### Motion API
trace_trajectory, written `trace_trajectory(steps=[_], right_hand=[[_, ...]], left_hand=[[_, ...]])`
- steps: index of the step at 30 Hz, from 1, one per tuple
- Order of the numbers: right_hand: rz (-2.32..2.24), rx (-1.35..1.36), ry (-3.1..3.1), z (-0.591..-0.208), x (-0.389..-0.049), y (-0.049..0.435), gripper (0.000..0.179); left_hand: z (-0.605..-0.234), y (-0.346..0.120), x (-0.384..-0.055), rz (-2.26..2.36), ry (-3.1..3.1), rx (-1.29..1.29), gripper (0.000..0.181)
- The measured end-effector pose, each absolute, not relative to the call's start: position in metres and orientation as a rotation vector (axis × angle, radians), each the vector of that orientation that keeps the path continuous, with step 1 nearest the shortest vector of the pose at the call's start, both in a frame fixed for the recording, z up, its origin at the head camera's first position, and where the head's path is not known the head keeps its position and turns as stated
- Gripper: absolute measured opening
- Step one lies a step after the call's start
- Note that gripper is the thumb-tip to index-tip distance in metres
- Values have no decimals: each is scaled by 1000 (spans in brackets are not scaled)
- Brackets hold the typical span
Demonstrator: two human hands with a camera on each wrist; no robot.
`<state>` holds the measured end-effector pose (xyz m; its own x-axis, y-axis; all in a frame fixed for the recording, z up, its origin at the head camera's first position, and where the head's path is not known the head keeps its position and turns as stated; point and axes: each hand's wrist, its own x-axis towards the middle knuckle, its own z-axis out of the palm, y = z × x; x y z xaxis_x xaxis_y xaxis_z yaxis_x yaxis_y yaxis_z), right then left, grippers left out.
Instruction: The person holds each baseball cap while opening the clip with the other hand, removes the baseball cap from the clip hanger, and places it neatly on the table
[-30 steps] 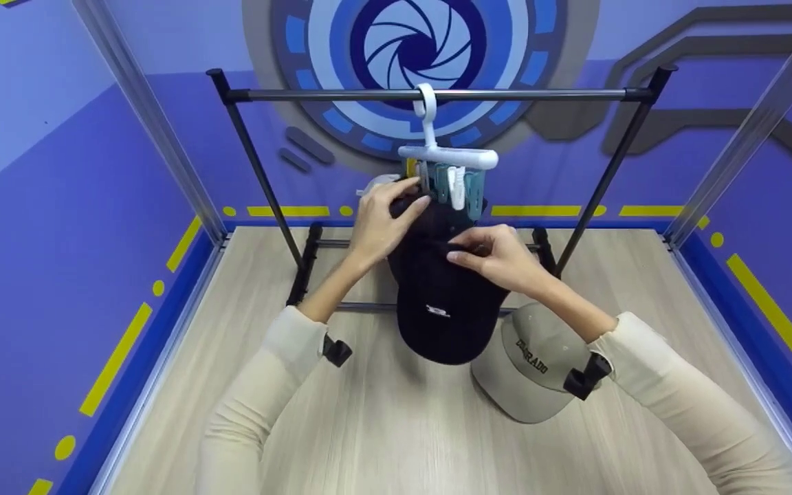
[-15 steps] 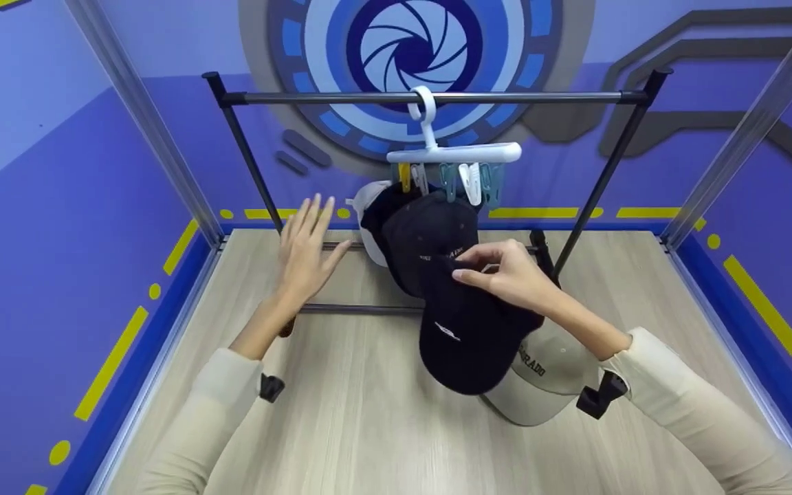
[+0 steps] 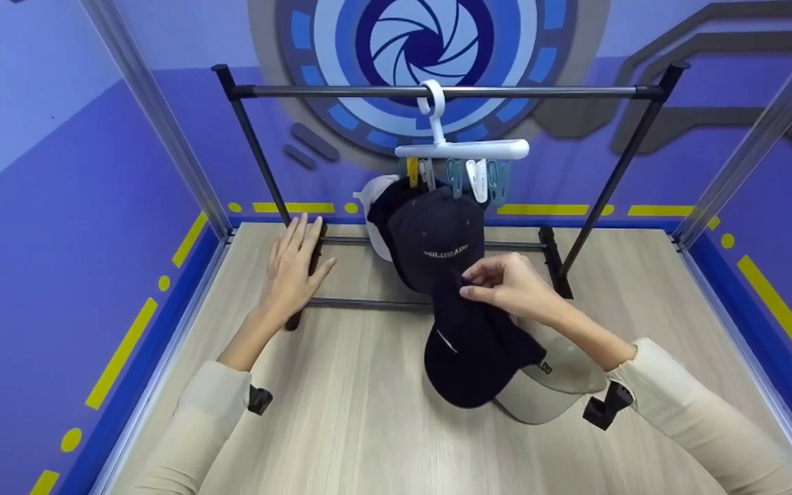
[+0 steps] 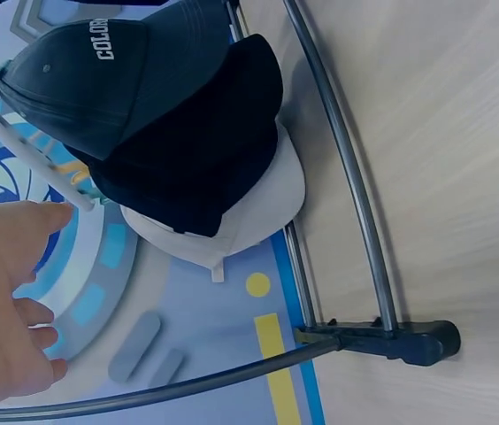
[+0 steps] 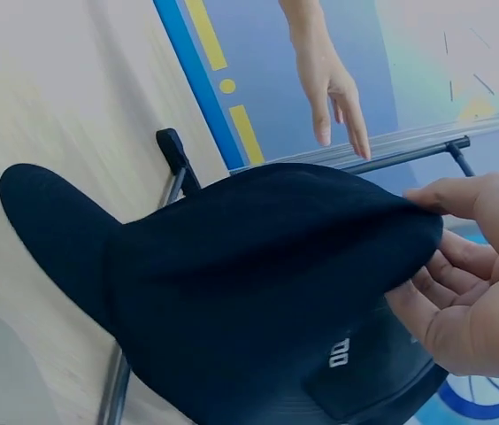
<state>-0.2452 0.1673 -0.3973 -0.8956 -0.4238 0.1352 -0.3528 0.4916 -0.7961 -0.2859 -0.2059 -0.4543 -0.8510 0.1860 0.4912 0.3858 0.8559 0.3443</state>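
Note:
My right hand [image 3: 513, 285] pinches a black cap [image 3: 471, 364] by the edge of its crown, and its brim hangs down toward the table. Behind it a dark grey cap [image 3: 437, 230] lettered COLORADO hangs from clothespins under a white hanger [image 3: 468, 149]. Farther back on that hanger are another black cap [image 4: 205, 150] and a white cap [image 4: 272, 195]. Near the rack's left post, my left hand [image 3: 291, 265] holds nothing, its fingers spread. A beige cap [image 3: 551, 385] lies on the table, partly covered in the head view by the held cap.
The hanger hooks over the top bar of a black metal rack [image 3: 341, 91], whose feet stand on the light wood table [image 3: 355, 426]. Yellow, white and teal clothespins [image 3: 478, 181] hang in a row below the hanger. Blue printed walls [image 3: 45, 172] enclose the sides and back.
The black cap has come away from the hanger, down and toward me in my right hand. My left hand has left the clothespins and moved left. The COLORADO cap behind is now uncovered.

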Motion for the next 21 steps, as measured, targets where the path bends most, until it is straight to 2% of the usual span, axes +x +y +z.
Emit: trace_trajectory(steps=[12, 21], right_hand=[[-1479, -599, 2502, -430, -241, 177, 25], [-1611, -353, 2346, -465, -240, 200, 31]], left_hand=[[-479, -217, -285, -380, -2735, -486, 74], [-489, -218, -282, -399, -2825, -504, 72]])
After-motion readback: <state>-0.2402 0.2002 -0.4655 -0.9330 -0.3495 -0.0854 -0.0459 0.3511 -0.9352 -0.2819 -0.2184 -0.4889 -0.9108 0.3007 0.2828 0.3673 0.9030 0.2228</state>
